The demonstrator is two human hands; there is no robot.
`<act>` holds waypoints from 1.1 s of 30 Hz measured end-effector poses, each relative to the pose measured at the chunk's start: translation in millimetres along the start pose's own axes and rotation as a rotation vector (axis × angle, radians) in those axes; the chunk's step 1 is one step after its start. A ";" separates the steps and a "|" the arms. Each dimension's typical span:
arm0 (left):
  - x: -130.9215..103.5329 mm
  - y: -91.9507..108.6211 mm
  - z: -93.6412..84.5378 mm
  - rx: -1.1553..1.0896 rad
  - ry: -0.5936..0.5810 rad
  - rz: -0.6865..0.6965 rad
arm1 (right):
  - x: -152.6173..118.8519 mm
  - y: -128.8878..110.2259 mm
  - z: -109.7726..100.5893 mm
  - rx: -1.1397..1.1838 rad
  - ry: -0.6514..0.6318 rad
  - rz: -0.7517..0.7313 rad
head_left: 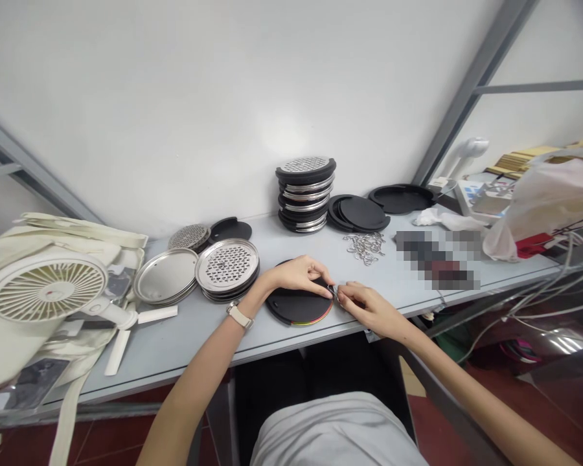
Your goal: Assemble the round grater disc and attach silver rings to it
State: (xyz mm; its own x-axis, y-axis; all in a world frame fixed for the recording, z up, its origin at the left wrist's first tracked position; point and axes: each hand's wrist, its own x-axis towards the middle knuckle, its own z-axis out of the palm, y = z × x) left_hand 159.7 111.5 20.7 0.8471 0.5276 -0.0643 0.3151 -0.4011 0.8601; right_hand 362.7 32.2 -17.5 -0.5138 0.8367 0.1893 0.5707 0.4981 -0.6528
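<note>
A round black disc (291, 304) with a red and yellow line along its front rim lies near the table's front edge. Over its right part rests my left hand (304, 275), thumb and fingers closed on the disc's right edge. Just beyond that edge my right hand (364, 307) is pinched on something small, perhaps a metal hook, too small to make out. The two hands' fingertips nearly meet. Behind my right hand lies a heap of small metal hooks (365, 247).
A tall stack of black and metal discs (306, 194) stands by the wall. Black lids (362, 213) lie to its right. Perforated plates (227, 265), metal plates (165, 275) and a white fan (48, 288) are at the left. A plastic bag (539, 200) sits at the right.
</note>
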 end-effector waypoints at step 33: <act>0.4 -0.4 0.8 -0.033 -0.005 -0.019 | -2.4 3.8 -1.0 0.017 -0.024 -0.003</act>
State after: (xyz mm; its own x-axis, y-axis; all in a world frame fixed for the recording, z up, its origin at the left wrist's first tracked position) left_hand 160.2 111.3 19.9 0.8433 0.5309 -0.0836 0.3170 -0.3656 0.8751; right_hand 366.7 32.2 -19.6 -0.5310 0.8294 0.1737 0.5579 0.4965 -0.6650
